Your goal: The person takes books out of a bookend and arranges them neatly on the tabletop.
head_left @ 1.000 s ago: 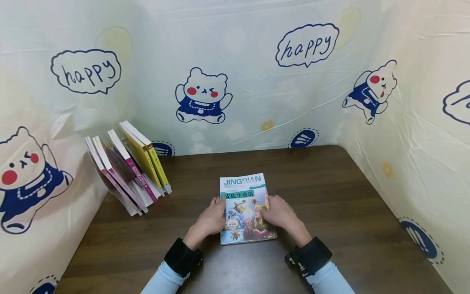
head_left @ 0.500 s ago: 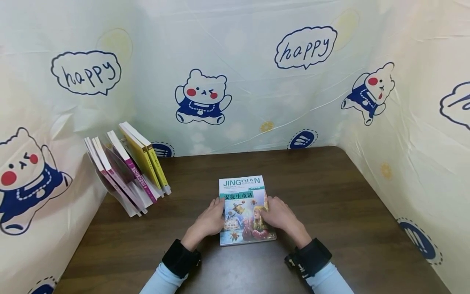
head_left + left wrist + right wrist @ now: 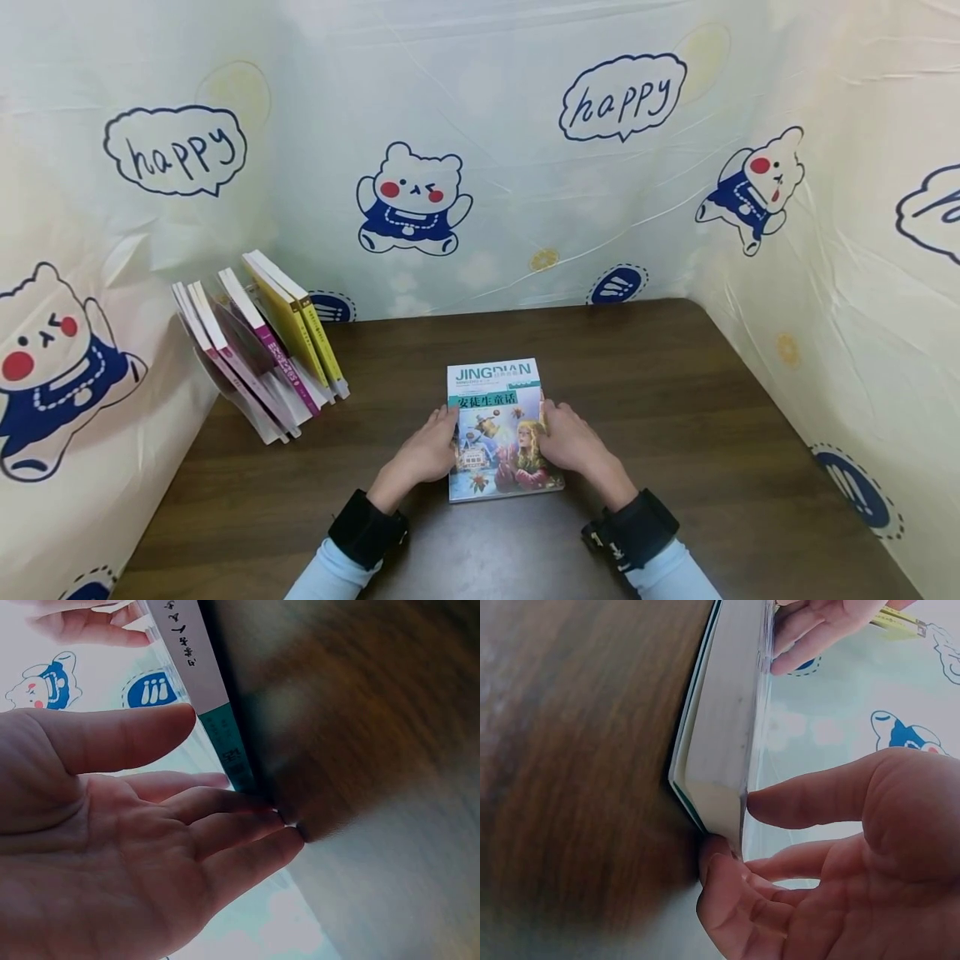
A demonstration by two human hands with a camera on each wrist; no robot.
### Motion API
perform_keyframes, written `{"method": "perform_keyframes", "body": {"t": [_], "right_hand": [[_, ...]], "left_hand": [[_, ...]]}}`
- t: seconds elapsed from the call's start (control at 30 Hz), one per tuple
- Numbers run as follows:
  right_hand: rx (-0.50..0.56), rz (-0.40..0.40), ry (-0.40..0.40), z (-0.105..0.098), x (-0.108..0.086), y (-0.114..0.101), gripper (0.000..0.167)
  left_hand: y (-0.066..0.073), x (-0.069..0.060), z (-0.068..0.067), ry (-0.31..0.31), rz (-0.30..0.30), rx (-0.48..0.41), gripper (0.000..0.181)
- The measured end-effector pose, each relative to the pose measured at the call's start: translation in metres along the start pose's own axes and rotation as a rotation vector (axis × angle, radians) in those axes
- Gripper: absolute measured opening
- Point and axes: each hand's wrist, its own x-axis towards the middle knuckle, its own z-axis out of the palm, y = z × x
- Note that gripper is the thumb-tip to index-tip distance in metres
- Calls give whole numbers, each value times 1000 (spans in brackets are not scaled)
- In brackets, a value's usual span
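A book with a blue and white illustrated cover (image 3: pixel 495 450) lies face up on the brown table (image 3: pixel 645 375), between both hands. My left hand (image 3: pixel 423 450) rests at its left side; in the left wrist view that hand (image 3: pixel 142 840) has fairly straight fingers by the white and green spine (image 3: pixel 225 742), its thumb tip touching the spine's edge. My right hand (image 3: pixel 577 442) is at the opposite side. In the right wrist view, its thumb touches the cover's edge beside the white pages (image 3: pixel 724 735), while the fingers of this hand (image 3: pixel 825 877) curl at a corner of the book.
Several books with pink, purple and yellow spines (image 3: pixel 288 367) stand leaning at the table's back left, against the wall covering (image 3: pixel 510 183) printed with bears and "happy" bubbles. This covering also rises along the table's back and right sides.
My right thumb has slid off the cover picture towards the book's right edge. The left hand stays beside the book, and the book lies where it was, the view having shifted slightly.
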Motion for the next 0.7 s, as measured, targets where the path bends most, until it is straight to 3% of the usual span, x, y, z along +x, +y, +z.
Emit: {"method": "perform_keyframes", "body": {"t": [0.7], "right_hand": [[28,11,-10,3,4,2,64]], "left_hand": [[-5,3,-2,-9,1,14,59]]}}
